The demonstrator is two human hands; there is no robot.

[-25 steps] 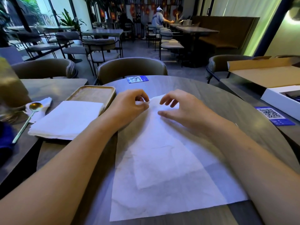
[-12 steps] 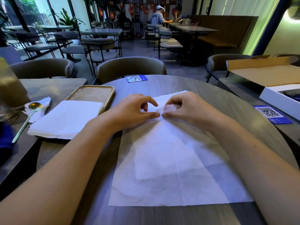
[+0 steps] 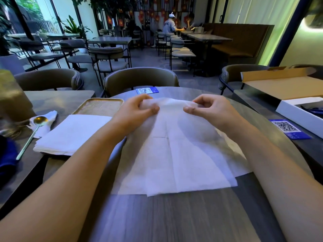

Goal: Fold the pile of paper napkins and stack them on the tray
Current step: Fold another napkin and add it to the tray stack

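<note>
A: Why is the open napkin (image 3: 174,154) lifted at twelve o'clock on the tabletop (image 3: 174,215)?

B: Its far edge is pinched by both the left hand (image 3: 135,113) and right hand (image 3: 209,110), probably for folding toward six.

A: Counts?

B: One tray (image 3: 99,107), bare, at ten o'clock; one napkin pile (image 3: 73,135) before it; possibly two sheets opened.

Thin, matt, creased paper is seen in the napkin (image 3: 176,154), centre frame. Grey wood grain is shown by the table (image 3: 174,220); a glossy metal spoon (image 3: 40,120) is glimpsed left.
</note>
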